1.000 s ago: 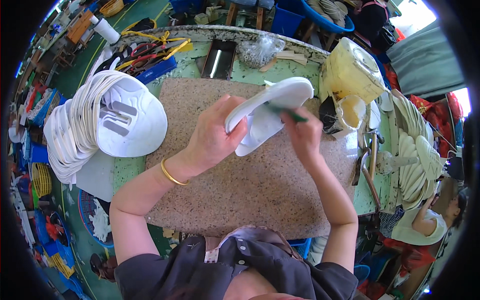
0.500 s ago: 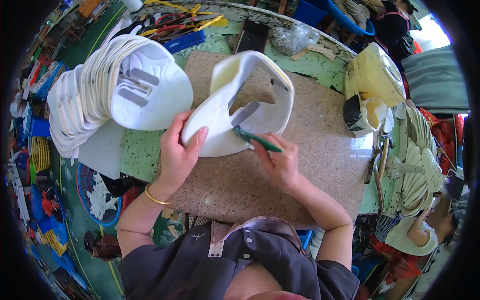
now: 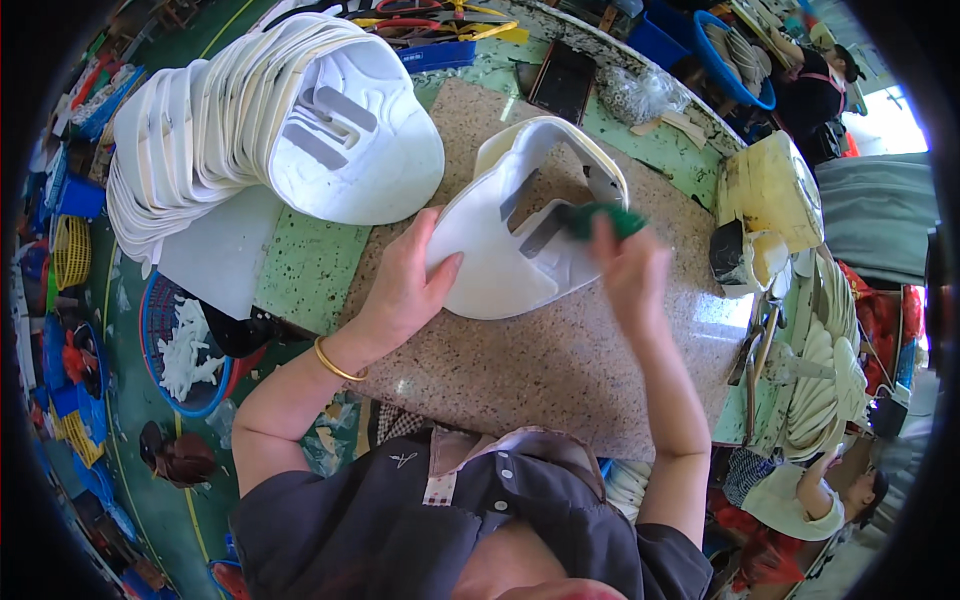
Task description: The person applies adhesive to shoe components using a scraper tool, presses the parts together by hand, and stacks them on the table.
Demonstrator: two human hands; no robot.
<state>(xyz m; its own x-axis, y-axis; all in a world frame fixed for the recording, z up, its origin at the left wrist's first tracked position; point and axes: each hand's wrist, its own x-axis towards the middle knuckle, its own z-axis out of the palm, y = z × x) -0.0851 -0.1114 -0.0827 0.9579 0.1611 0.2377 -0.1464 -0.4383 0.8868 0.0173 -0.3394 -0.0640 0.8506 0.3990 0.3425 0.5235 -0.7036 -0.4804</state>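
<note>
My left hand (image 3: 405,275) grips the left edge of a white shoe upper (image 3: 485,265), thumb on top and fingers underneath. The upper stands above the stone slab, its rounded front toward me and its looped back away from me. Grey strips (image 3: 544,230) flank the slot in its middle. My right hand (image 3: 637,270), smeared by motion, is closed around a green-handled brush (image 3: 617,222). The brush's dark tip lies at the right-hand strip; whether it touches is blurred. To the left, many similar white uppers (image 3: 290,110) are nested in a long stack.
The speckled stone slab (image 3: 480,385) lies on a green table. Behind are a black phone-like slab (image 3: 563,80), a plastic bag (image 3: 640,97) and a blue tray of pliers (image 3: 437,55). A yellowed container (image 3: 775,190) and hand tools (image 3: 757,340) stand right. Other people are nearby.
The brush has moved from the left side of the slot to the right-hand strip, and my right hand has risen with it. My view has shifted, and the left hand keeps its hold.
</note>
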